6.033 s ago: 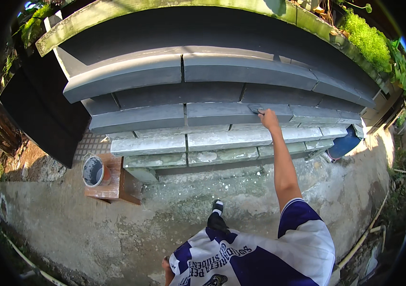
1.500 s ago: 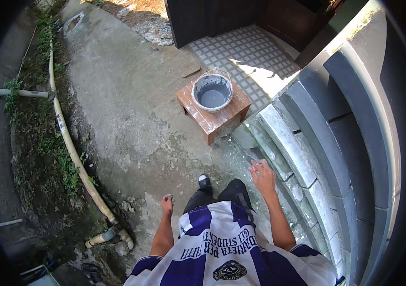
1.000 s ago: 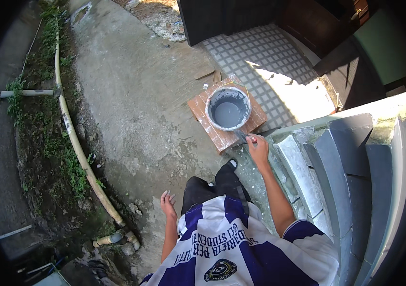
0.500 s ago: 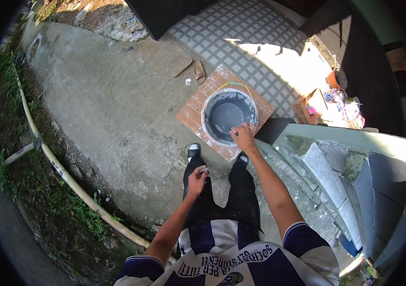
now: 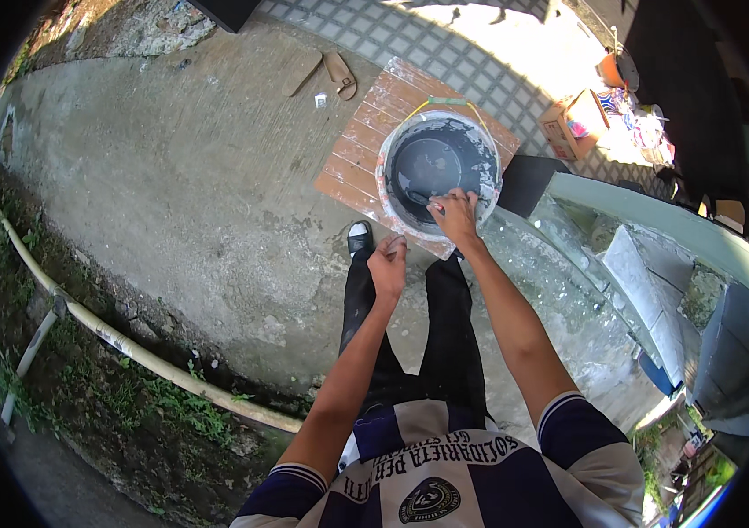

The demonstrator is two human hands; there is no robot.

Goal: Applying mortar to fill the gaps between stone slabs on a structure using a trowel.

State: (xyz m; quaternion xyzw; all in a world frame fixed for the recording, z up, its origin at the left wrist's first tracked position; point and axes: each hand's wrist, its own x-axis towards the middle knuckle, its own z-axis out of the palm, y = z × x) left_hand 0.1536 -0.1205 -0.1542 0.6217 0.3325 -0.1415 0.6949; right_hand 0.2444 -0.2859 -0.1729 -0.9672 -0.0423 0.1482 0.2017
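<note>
A large bucket [image 5: 383, 189] with a paint-smeared white rim and a yellow handle stands on a brown slatted wooden board [image 5: 352, 163]. Grey paint [image 5: 427, 165] lies inside it and coats its walls. Over the near rim my right hand [image 5: 455, 216] is closed, with a small reddish bit showing at the fingers; the rest of what it grips is hidden. My left hand [image 5: 389, 262] is curled with fingers pressed together, just outside the bucket at the board's near edge. Whatever those fingers may hold does not show.
Brown sandals [image 5: 339, 75] lie on the concrete beyond the board. A cardboard box [image 5: 564, 132] and an orange pot [image 5: 610, 70] stand at the far right. A low green-white wall [image 5: 656, 216] runs along the right; a pale pipe [image 5: 154, 365] crosses the left side.
My left hand has risen from beside my thigh to the bucket's near side. My right hand stays at the near rim, reaching further inside. The whole view has shifted, and the bucket appears larger.
</note>
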